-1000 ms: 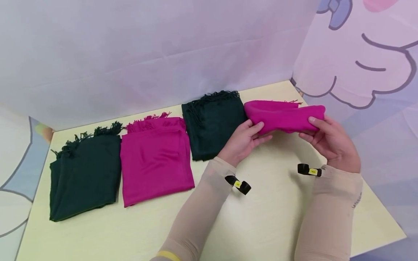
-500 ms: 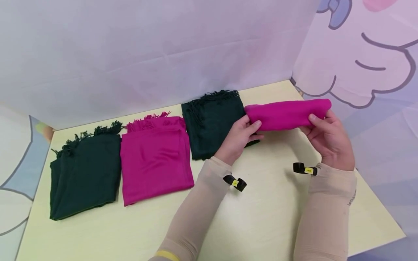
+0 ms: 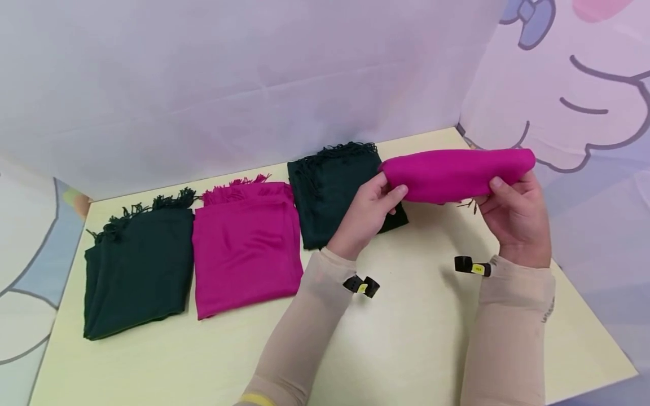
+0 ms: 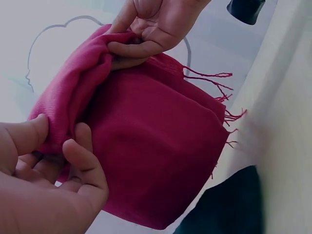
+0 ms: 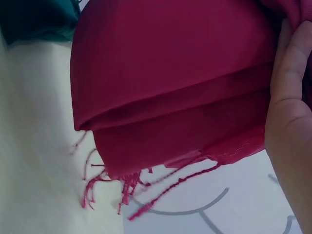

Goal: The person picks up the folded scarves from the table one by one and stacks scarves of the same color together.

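Both hands hold up a folded magenta scarf (image 3: 452, 173) above the right back part of the table. My left hand (image 3: 367, 210) pinches its left end, thumb on the near face. My right hand (image 3: 518, 217) grips the right end the same way. In the left wrist view the scarf (image 4: 151, 141) hangs down from the held edge, with fringe along one side. Fringe threads dangle from its lower end in the right wrist view, where part of the right hand (image 5: 292, 97) shows at the right edge.
On the pale table (image 3: 406, 338) lie a folded dark green scarf (image 3: 142, 270) at the left, a folded magenta scarf (image 3: 246, 248) beside it, and another dark green scarf (image 3: 330, 197) just left of the held one. A printed cloth backdrop (image 3: 254, 84) stands behind.
The held scarf has risen off the table and shifted slightly right, with both hands still on it. Its fringe, at first behind it, now shows below. The other scarves stay put.
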The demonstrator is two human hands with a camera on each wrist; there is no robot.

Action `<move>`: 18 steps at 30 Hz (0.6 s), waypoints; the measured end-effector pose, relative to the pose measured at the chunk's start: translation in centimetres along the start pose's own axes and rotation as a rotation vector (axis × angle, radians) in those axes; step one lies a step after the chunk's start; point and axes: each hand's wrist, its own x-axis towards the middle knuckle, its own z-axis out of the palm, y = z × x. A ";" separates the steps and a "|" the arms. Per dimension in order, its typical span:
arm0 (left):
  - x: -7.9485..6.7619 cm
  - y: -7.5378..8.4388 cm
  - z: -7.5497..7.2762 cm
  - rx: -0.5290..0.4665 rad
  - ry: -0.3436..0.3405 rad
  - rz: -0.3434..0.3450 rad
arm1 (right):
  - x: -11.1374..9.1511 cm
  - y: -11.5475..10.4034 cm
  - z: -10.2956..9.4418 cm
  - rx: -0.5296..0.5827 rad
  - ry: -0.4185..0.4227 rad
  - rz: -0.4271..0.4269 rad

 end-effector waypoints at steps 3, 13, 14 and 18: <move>-0.5 0.8 -0.4 0.014 -0.006 0.008 | 0.0 0.2 0.5 0.008 -0.014 -0.010; -1.2 2.3 -2.0 0.080 -0.020 0.046 | 0.7 0.8 2.3 -0.014 -0.033 -0.040; -1.3 2.4 -2.2 0.088 -0.016 0.046 | 0.8 1.0 2.5 -0.017 -0.032 -0.044; -1.4 3.0 -3.2 0.089 0.005 0.023 | 1.3 2.0 3.6 -0.036 -0.022 -0.065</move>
